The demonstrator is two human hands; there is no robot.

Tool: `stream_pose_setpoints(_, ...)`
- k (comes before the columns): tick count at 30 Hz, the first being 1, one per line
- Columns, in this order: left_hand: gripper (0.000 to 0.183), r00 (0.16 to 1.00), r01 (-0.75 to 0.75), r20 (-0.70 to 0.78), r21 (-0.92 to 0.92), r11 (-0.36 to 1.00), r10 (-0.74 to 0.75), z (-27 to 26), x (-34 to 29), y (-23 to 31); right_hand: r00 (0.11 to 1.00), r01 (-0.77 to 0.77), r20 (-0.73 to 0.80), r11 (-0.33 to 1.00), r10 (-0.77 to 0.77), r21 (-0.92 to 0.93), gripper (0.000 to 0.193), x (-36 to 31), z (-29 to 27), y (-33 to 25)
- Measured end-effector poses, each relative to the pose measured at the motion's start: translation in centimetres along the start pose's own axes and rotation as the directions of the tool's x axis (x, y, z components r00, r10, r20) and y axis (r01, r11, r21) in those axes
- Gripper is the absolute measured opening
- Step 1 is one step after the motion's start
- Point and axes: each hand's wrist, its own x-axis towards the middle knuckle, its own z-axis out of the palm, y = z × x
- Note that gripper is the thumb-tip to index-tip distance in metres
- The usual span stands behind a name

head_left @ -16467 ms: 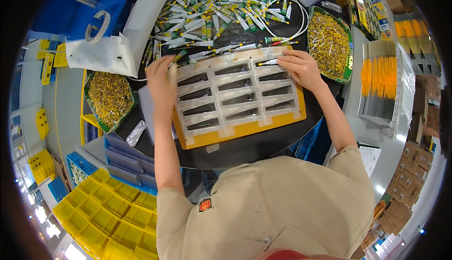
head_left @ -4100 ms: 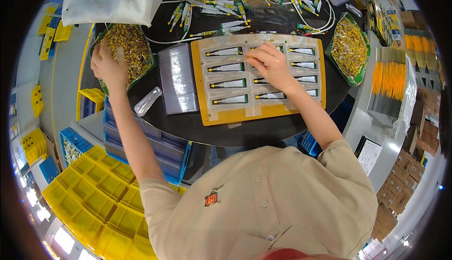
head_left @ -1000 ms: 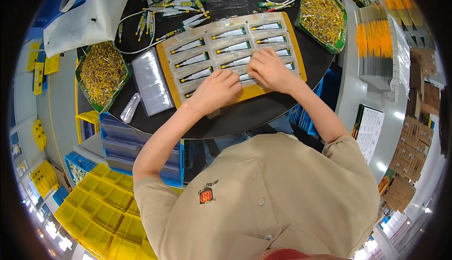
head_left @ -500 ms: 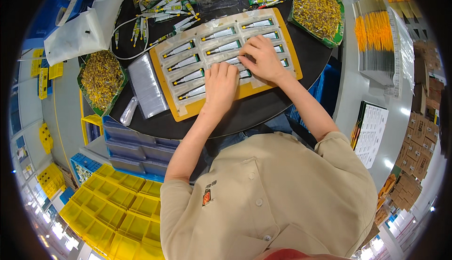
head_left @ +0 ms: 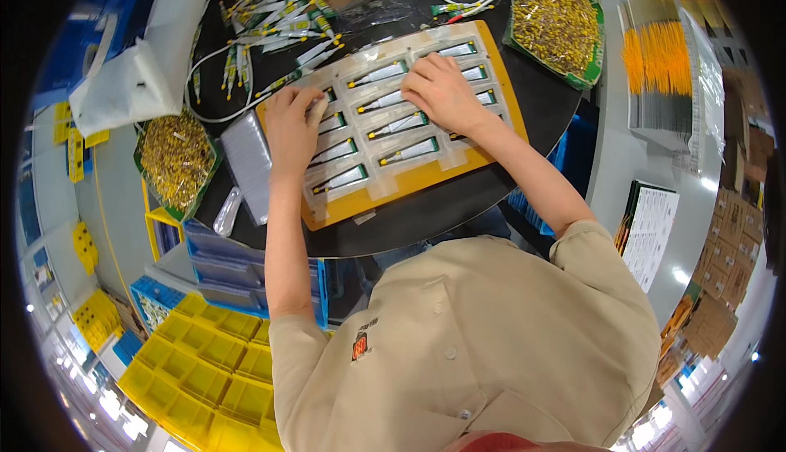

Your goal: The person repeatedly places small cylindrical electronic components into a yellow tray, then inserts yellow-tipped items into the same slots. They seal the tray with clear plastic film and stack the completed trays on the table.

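A yellow board [head_left: 512, 116] carries a clear moulded tray [head_left: 360, 128] whose compartments hold small white-and-green tubes with yellow tips, such as one tube [head_left: 408, 151] in the middle column. My left hand [head_left: 292, 128] is over the upper left compartments, its fingers bent close together beside a tube's dark end; what lies under them is hidden. My right hand [head_left: 446, 96] rests on the tray between the middle and right columns. Its fingers are bent but apart, touching the tray over tubes, and nothing shows held in it.
Loose tubes [head_left: 282, 10] pile at the far side of the black round table [head_left: 393, 235]. Green boxes of yellow-tipped pieces stand left [head_left: 173, 153] and right [head_left: 557, 22]. Clear plastic sheets [head_left: 246, 157] lie beside the board, near a white cable [head_left: 221, 100]. Yellow bins [head_left: 188, 362] stand lower left.
My left hand has moved from the middle of the tray to its upper left compartments, uncovering middle-column tubes. My right hand has shifted slightly up and left.
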Motion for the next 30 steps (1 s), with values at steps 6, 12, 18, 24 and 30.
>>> stream_pose_setpoints(6, 0.011, 0.987, -0.086, 0.141, 0.073, 0.994, 0.075, -0.5, 1.0, 0.1, 0.999, 0.038, 0.017, 0.994, -0.04, 0.099, 0.014, -2.0, -2.0, -1.5)
stream_pose_setpoints(12, 0.013, 0.964, -0.185, 0.217, 0.142, 0.972, 0.152, -0.6, 1.6, -0.1, 0.997, -0.032, -0.071, 0.993, 0.023, -0.116, 0.015, -4.1, -1.7, -4.2)
stream_pose_setpoints(18, 0.021, 0.986, -0.168, -0.002, 0.102, 0.98, 0.169, -1.8, 0.5, 1.4, 0.956, -0.159, -0.256, 0.986, 0.142, -0.047, 0.015, -2.8, 0.5, -4.4)
stream_pose_setpoints(24, 0.015, 0.97, -0.051, -0.231, 0.123, 0.991, 0.078, -6.5, -2.5, 0.0, 0.95, -0.261, -0.252, 0.911, 0.183, -0.321, 0.008, -5.3, -11.5, 3.1)
stream_pose_setpoints(30, 0.018, 0.891, 0.206, -0.434, 0.127, 0.97, -0.133, -12.0, -5.1, -8.7, 0.33, -0.714, -0.683, -0.302, 0.651, -0.632, 0.063, -23.1, -40.5, 24.6)
